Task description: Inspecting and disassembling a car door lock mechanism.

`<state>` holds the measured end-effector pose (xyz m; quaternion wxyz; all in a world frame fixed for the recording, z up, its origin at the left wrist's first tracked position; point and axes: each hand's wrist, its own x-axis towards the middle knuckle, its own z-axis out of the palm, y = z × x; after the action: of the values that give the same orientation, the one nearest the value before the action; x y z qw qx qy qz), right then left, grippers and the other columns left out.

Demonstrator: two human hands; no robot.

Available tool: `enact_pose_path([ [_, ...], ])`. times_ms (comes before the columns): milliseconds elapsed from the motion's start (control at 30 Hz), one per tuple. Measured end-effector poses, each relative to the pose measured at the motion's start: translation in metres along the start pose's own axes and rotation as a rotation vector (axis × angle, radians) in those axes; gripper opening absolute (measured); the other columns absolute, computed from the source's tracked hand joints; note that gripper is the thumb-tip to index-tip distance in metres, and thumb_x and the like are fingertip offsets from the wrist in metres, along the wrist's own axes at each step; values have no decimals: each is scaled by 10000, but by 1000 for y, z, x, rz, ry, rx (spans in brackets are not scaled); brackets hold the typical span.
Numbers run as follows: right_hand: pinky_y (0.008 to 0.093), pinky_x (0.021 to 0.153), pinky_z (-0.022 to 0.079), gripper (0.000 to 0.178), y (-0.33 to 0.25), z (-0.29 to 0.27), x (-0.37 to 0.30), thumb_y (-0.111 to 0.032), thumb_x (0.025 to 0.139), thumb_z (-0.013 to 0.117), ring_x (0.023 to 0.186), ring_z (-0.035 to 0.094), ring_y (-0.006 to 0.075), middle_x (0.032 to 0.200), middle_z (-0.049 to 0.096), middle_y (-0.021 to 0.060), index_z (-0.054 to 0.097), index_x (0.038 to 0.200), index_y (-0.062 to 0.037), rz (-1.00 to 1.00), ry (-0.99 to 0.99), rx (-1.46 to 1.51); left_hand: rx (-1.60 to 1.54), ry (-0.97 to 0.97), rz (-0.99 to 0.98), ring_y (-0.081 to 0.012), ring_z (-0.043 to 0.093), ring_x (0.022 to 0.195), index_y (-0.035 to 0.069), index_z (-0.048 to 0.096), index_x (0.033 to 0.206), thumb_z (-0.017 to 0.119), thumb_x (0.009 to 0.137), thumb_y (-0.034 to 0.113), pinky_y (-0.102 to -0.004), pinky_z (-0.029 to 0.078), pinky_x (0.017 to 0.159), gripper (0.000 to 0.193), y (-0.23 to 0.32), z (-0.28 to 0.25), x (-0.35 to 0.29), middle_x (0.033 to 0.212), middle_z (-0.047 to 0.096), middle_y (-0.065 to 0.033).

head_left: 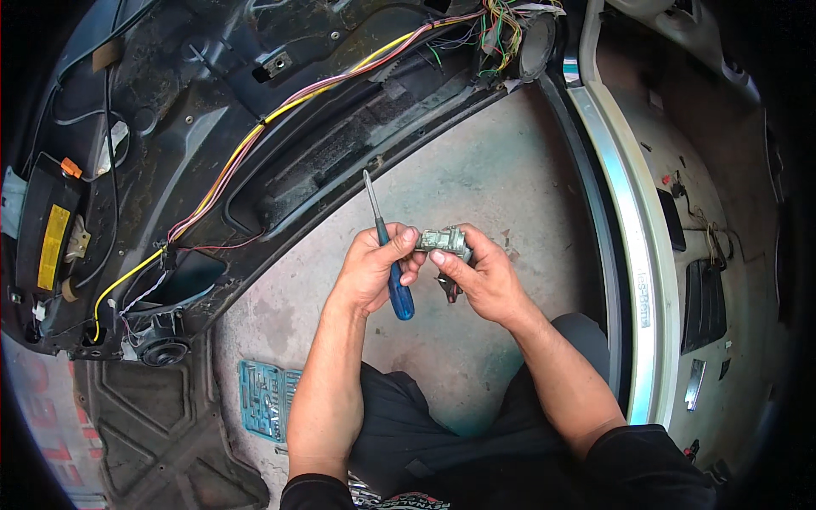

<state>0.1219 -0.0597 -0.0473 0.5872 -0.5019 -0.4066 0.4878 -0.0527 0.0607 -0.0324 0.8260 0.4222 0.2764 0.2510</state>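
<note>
Pinching, the right hand [486, 279] holds the part [443, 241] at its fingertips. The left hand [361, 274] (curled round a screwdriver [400, 296]) touches it.

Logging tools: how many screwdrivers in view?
1 that I can make out: the screwdriver in the left hand. Others may be hidden in the blue case, partly covered by the left forearm.

The metal part [444, 241] is looking dull, the plastic screwdriver handle [400, 295] glossy; toward three o'clock, a metal sill [637, 263] is shining.
</note>
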Motion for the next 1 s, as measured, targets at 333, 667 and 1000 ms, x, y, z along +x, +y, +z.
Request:
enact_pose_path([
  [333,347,542,532,394,-6,6,0,-377,999,747,605,652,128,694,657,73,639,938,-4,-16,126,-201,60,-13,60,-139,614,706,-66,680,1148,759,947,45,-254,498,610,242,0,-3,3,895,701,-103],
  [667,482,740,594,409,-11,2,-7,-417,934,740,830,747,369,840,723,196,655,933,-17,-186,240,-738,16,79,-71,-153,612,684,-39,675,1111,716,1011,201,-298,516,614,264,-22,0,17,844,679,-77],
  [1000,478,708,596,396,-12,-3,-11,-403,918,767,793,736,378,883,720,172,669,997,-28,-185,271,-794,36,34,33,-146,662,731,-52,697,1157,745,941,54,-275,562,686,246,-28,-5,23,929,736,-104],
])
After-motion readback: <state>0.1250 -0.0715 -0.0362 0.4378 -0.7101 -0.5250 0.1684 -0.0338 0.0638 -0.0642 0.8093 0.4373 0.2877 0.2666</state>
